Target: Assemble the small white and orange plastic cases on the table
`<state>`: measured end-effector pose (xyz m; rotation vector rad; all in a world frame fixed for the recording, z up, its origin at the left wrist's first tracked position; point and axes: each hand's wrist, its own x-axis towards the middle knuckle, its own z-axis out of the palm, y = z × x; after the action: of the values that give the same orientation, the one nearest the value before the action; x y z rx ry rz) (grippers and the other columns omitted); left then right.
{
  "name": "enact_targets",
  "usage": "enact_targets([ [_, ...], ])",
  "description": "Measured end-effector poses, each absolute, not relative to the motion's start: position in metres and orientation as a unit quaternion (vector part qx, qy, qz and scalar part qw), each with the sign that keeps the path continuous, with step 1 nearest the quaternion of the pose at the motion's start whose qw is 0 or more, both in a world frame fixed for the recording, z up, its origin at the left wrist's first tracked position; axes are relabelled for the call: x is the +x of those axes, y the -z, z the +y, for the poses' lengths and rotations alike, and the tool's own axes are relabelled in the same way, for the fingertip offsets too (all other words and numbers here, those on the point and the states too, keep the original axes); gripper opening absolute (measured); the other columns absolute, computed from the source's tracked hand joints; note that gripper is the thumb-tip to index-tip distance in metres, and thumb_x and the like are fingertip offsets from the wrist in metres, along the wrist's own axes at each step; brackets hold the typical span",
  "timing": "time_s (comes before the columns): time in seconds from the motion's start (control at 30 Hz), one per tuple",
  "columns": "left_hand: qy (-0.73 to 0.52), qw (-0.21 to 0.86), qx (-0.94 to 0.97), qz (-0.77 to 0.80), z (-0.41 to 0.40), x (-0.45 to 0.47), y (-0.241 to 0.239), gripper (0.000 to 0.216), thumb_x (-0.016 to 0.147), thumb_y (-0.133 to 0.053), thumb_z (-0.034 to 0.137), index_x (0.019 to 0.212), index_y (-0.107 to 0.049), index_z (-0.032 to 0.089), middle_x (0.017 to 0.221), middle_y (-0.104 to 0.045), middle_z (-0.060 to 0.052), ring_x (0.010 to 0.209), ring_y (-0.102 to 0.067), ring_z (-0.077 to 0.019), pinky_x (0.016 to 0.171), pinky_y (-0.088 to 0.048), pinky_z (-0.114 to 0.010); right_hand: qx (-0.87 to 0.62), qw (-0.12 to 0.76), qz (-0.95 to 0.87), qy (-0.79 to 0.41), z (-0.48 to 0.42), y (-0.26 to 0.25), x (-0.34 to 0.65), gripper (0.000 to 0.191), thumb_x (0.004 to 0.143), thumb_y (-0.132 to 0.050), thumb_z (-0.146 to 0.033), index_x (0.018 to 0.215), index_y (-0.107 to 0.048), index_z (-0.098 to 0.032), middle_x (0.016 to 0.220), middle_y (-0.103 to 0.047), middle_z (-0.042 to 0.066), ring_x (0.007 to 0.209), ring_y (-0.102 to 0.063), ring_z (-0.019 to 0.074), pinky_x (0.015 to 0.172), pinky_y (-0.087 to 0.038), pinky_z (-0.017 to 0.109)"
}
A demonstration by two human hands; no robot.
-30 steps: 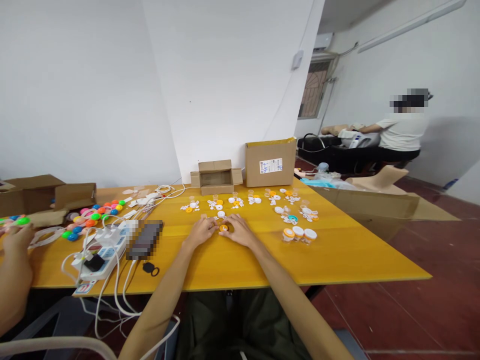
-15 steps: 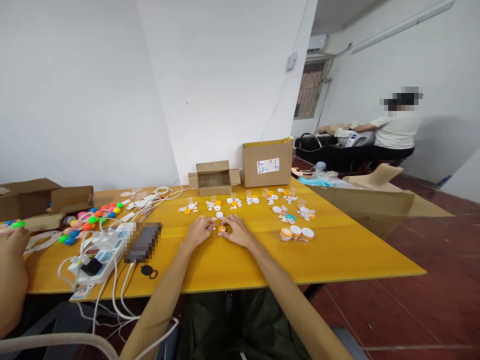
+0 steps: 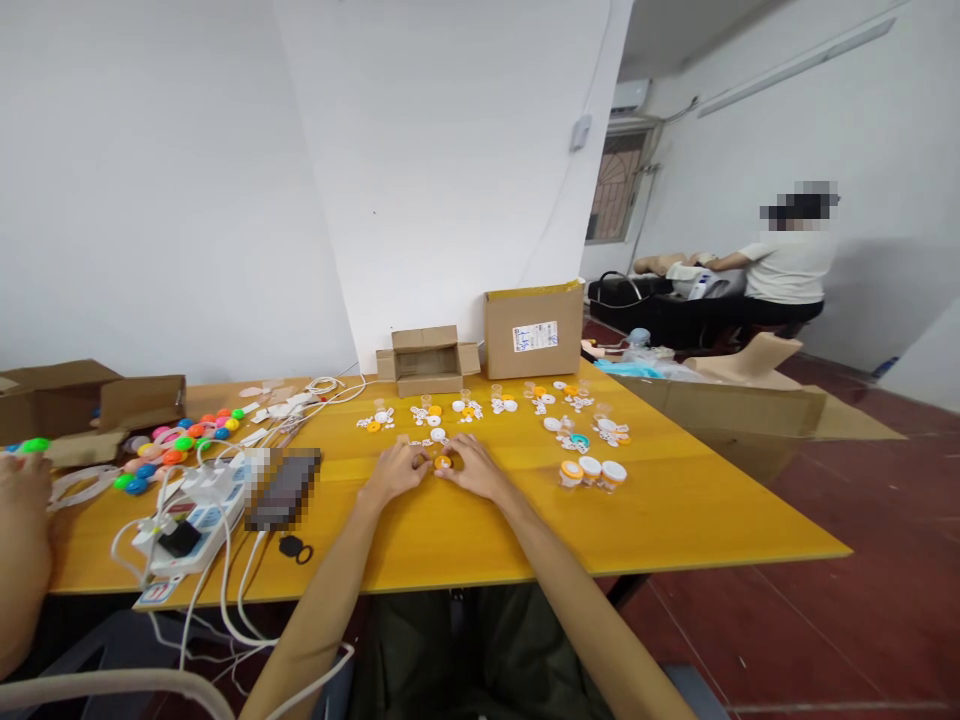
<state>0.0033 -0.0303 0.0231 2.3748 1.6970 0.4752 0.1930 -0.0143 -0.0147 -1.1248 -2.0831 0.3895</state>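
Observation:
My left hand and my right hand rest close together on the yellow table, fingertips meeting around a small orange cap. Both hands are curled with fingers pinched toward the cap. Just beyond them lie small white pieces. Farther back stand groups of tiny clear vials with orange and white caps. Three capped little jars stand in a row to the right of my right hand.
A white power strip with cables, a dark phone and coloured balls lie at left, where another person's arm reaches in. Cardboard boxes stand at the back edge. A seated person works far right.
My hands have stayed around the orange cap, fingers drawing slightly closer. The view has shifted a little, so everything sits slightly left and lower.

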Motion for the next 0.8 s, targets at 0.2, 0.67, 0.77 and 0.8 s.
enact_targets([
  [0.2, -0.201, 0.1, 0.82, 0.526, -0.0249, -0.0025, -0.0158, 0.018, 0.086, -0.06, 0.025, 0.091, -0.077, 0.025, 0.07, -0.069, -0.003, 0.082, -0.064, -0.0218, 0.078, -0.046, -0.03, -0.43, 0.362, -0.815, -0.141, -0.0118, 0.0193, 0.194, 0.015, 0.077, -0.077, -0.029, 0.085, -0.066, -0.024, 0.092, -0.064, 0.003, 0.093, -0.06, 0.0229, 0.086, -0.049, 0.038],
  [0.67, -0.241, 0.109, 0.843, 0.468, -0.0283, -0.0016, -0.0154, 0.011, 0.088, -0.057, 0.018, 0.085, -0.067, 0.022, 0.095, -0.068, -0.006, 0.092, -0.063, -0.0226, 0.083, -0.048, -0.032, -0.432, 0.337, -0.822, -0.153, -0.0126, 0.0171, 0.1956, 0.016, 0.078, -0.076, -0.027, 0.092, -0.069, -0.026, 0.099, -0.065, 0.003, 0.099, -0.06, 0.024, 0.088, -0.047, 0.039],
  [0.77, -0.24, 0.119, 0.844, 0.464, -0.0279, -0.0012, -0.0156, 0.014, 0.087, -0.055, 0.016, 0.086, -0.067, 0.022, 0.092, -0.069, -0.005, 0.09, -0.064, -0.0219, 0.085, -0.048, -0.032, -0.432, 0.336, -0.822, -0.154, -0.0119, 0.0182, 0.1958, 0.016, 0.079, -0.075, -0.028, 0.093, -0.069, -0.026, 0.099, -0.065, 0.003, 0.099, -0.059, 0.0241, 0.088, -0.047, 0.04],
  [0.8, -0.239, 0.123, 0.844, 0.465, -0.0277, -0.001, -0.0156, 0.015, 0.086, -0.055, 0.014, 0.086, -0.067, 0.022, 0.092, -0.069, -0.004, 0.089, -0.064, -0.0218, 0.085, -0.048, -0.032, -0.433, 0.336, -0.822, -0.154, -0.0117, 0.0185, 0.1959, 0.016, 0.079, -0.076, -0.028, 0.093, -0.069, -0.026, 0.099, -0.065, 0.003, 0.099, -0.059, 0.0242, 0.088, -0.047, 0.04],
])
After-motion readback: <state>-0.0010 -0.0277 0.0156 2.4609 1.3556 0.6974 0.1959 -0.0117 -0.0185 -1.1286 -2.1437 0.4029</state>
